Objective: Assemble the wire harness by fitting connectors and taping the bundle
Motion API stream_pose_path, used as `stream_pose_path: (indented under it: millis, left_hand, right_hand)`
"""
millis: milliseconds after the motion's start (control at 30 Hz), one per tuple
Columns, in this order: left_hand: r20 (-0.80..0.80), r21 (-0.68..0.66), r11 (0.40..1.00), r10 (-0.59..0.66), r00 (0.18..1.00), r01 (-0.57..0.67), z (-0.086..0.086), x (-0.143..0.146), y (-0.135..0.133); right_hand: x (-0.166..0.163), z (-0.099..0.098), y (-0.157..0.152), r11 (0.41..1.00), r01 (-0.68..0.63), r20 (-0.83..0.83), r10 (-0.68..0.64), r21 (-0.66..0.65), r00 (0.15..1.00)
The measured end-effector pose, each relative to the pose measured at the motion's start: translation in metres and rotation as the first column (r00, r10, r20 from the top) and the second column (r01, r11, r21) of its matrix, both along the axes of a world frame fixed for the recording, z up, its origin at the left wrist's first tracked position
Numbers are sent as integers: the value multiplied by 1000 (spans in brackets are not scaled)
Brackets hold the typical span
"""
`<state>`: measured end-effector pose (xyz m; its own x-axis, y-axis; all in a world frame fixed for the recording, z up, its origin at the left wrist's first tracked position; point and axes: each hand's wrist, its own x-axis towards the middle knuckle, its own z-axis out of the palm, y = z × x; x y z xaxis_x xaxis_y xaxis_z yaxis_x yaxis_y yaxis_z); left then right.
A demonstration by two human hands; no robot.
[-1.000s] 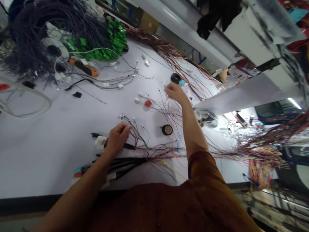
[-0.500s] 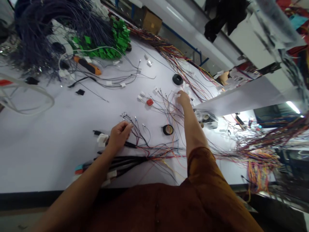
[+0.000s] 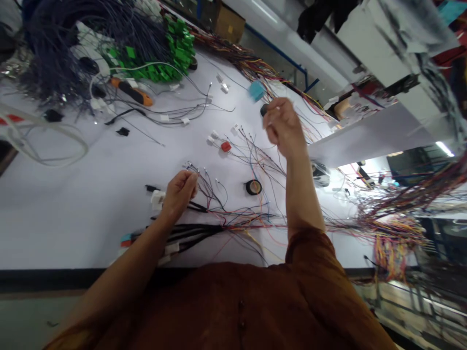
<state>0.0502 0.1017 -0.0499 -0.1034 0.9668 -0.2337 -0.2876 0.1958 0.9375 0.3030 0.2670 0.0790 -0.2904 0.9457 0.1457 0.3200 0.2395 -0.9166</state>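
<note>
Over the white table (image 3: 109, 194), our left hand (image 3: 180, 191) curls, thumb to forefinger, beside the wires (image 3: 208, 185); our right hand (image 3: 283, 124) is half curled near the blurred blue piece (image 3: 256, 91) (whether either grips anything, we can't tell). We'd call this picking out parts; next calls for a careful pinch.

From the head-worn camera we look forward and steeply down onto the white bench (image 3: 91, 204), close enough that the wearer's brown shirt (image 3: 219, 311) occupies the lower middle of our view. The left hand (image 3: 179, 193) and right hand (image 3: 285, 127) lie at middle range; beyond the bench's far edge, a cardboard box (image 3: 229, 24) marks our deeper background.
</note>
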Motion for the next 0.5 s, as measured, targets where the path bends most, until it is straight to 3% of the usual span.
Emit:
stream_pose_path:
  millis: [67, 100, 200, 267, 367, 500]
  left_hand:
    - [144, 64, 998, 7, 989, -17, 6, -1, 0]
    - [190, 89, 996, -5, 982, -12, 10, -2, -1]
    - [216, 120, 993, -45, 975, 19, 18, -5, -3]
    - [189, 112, 993, -60, 980, 39, 20, -7, -5]
    - [116, 116, 993, -30, 993, 17, 14, -6, -6]
    - [12, 103, 993, 49, 999, -50, 0, -3, -2]
  right_hand:
    - [-38, -2, -51, 968, -241, 151, 250, -73, 956]
    - [-54, -5, -76, 953, -286, 252, 302, -99, 919]
    - [-87, -19, -129, 918, -363, 506, 392, -159, 769]
    - [-88, -24, -143, 913, -373, 574, 396, -164, 717]
    - [-52, -21, -140, 957, -270, 559, 281, -104, 780]
    - [41, -16, -132, 998, 65, 476, -65, 16, 877]
